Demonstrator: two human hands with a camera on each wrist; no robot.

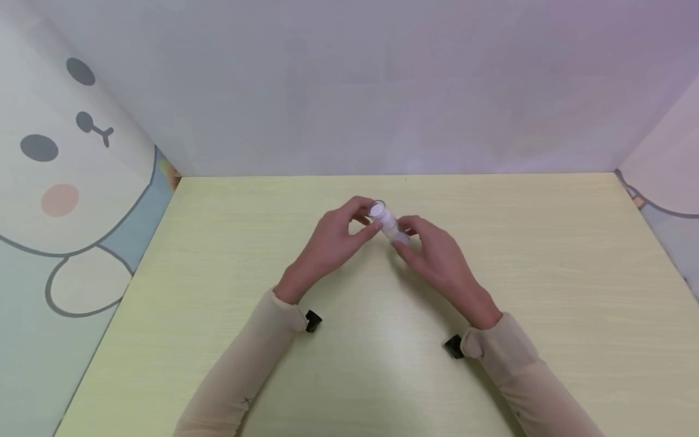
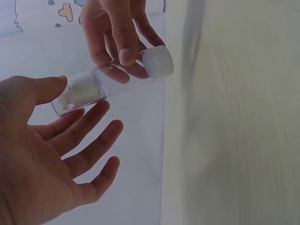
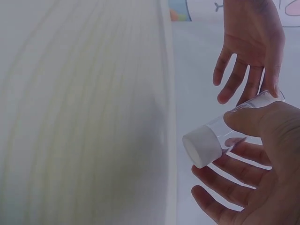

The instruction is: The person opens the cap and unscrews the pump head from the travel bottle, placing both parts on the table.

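Observation:
A clear cylindrical bottle (image 1: 388,222) with a white end is held tilted between both hands, above the far middle of the table. My left hand (image 1: 337,238) pinches its clear-capped upper end between thumb and fingers; the other fingers are spread beneath it in the left wrist view. Around the see-through body (image 2: 126,88), nearer the white end piece (image 3: 202,145), my right hand (image 1: 437,254) grips with thumb on one side and fingers on the other. Inside the clear cap, a white collar (image 2: 84,90) shows. The body looks see-through, with fingers visible behind it.
The pale wood-grain table (image 1: 573,273) spreads under both forearms. A plain whitish wall (image 1: 382,91) rises behind its far edge. Cartoon-printed panels stand at the left (image 1: 60,200) and right (image 1: 666,164). Small black devices sit at the left cuff (image 1: 313,321) and right cuff (image 1: 454,346).

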